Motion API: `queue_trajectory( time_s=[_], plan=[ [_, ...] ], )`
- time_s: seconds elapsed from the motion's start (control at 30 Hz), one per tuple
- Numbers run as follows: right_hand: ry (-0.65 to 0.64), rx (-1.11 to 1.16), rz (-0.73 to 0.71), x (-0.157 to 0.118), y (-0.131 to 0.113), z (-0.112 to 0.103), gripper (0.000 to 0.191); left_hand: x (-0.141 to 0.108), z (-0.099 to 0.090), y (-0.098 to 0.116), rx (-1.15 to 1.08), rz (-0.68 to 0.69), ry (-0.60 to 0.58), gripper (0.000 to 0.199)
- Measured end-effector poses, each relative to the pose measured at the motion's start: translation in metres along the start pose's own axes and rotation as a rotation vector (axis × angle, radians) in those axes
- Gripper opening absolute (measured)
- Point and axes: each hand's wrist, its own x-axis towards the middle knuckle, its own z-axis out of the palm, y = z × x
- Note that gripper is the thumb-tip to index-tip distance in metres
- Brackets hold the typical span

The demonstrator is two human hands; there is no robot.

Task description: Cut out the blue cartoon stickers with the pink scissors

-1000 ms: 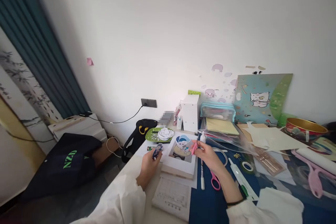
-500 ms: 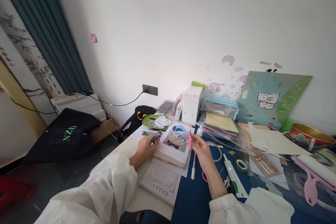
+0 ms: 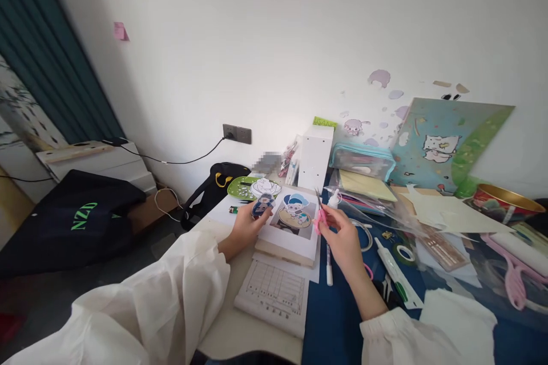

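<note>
My left hand (image 3: 245, 229) pinches a small paper cutout (image 3: 262, 205) with a dark blue cartoon figure on it. In my right hand (image 3: 341, 232) is a pair of pink-handled scissors (image 3: 319, 218), its slim blades pointing up and away from me. Between the two hands lies a printed picture (image 3: 295, 214) of a cartoon figure in a blue cap, on white paper over a thick book or pad (image 3: 285, 252). A white cutout (image 3: 264, 187) rests on a green tray (image 3: 240, 188) beyond my left hand.
Nearer me lies a folded sheet with a printed table (image 3: 272, 296). Right of the picture are a white marker (image 3: 329, 274), a glue bottle (image 3: 334, 198), a tape roll (image 3: 403, 254) and a white tube-like tool (image 3: 398, 274). A white box (image 3: 315, 157) and a clear pouch (image 3: 363, 159) stand against the wall.
My view has shifted a little. The cutout in my left hand has turned so that its printed face shows more. The scissors have tilted, and their blades look slightly apart now.
</note>
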Motion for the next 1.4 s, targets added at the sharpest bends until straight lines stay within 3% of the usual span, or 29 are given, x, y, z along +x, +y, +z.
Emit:
queue_trajectory(
  time_s=[0.27, 0.5, 0.63, 0.77, 1.07, 1.4],
  plan=[
    [0.026, -0.207, -0.128, -0.006, -0.005, 0.011, 0.022, -0.009, 0.003, 0.012, -0.319, -0.007, -0.089, 0.026],
    [0.099, -0.451, -0.320, -0.016, -0.024, 0.037, 0.020, -0.014, 0.006, 0.030, -0.639, 0.008, -0.117, 0.027],
    [0.111, -0.456, -0.328, -0.021, -0.026, 0.050, 0.020, -0.016, 0.007, 0.035, -0.743, 0.043, -0.194, 0.024],
    [0.042, -0.379, -0.224, -0.025, -0.023, 0.059, 0.019, -0.021, 0.011, 0.038, -0.785, 0.053, -0.291, 0.021],
    [-0.228, 0.030, 0.155, -0.027, -0.016, 0.061, 0.016, -0.030, 0.011, 0.045, -0.843, -0.038, -0.249, 0.028],
    [-0.464, 0.769, 0.471, -0.033, -0.049, 0.053, 0.028, -0.032, 0.001, 0.049, -0.974, -0.144, -0.230, 0.026]
  ],
)
